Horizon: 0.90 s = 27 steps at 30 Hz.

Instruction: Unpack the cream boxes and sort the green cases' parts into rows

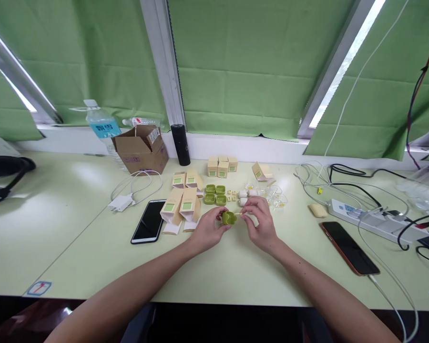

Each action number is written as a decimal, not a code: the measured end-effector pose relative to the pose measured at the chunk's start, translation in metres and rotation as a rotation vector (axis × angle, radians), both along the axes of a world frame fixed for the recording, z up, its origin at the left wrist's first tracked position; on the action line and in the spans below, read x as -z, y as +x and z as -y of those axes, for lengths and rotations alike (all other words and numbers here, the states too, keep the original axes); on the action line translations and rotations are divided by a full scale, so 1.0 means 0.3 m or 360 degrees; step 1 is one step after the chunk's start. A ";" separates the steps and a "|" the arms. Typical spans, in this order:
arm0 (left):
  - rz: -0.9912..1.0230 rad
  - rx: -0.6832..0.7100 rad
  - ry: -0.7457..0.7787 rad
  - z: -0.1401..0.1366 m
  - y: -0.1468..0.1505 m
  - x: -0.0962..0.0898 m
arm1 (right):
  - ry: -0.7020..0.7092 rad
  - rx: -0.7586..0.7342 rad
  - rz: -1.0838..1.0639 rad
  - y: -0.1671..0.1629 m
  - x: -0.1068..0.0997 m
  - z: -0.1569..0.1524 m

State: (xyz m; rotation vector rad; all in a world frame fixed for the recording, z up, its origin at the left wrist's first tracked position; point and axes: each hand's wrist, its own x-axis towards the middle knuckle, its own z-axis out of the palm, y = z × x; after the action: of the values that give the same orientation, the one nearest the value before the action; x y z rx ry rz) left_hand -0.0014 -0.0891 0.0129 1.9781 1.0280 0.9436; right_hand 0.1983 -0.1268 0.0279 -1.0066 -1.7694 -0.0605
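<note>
Here | left hand (209, 230): pinching green container (229, 218) | right hand (260, 225): pinched, seemingly on pale sliver (238, 214)

The left hand (208, 232) has the green container (229, 218), some fingers tucked out of sight behind it, and the right hand (261, 226) pinches a pale sliver (238, 214) too tiny to identify! Lettering on the beige cartons (189, 202): too small to read. The cardboard box (143, 155) hides part of the water bottle (103, 125); the left edge slices the headset (7, 166).
</note>
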 end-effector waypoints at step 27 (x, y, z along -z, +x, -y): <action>-0.0841 0.0001 0.0853 0.010 -0.010 0.002 | -0.0181 0.0523 0.0969 0.016 0.023 -0.150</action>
State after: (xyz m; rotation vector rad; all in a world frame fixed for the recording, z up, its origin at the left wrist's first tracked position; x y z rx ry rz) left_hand -0.0045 -0.0921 0.0124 2.7752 1.1278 0.7603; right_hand 0.2030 -0.0818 0.0210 -1.4630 -2.1427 -0.5255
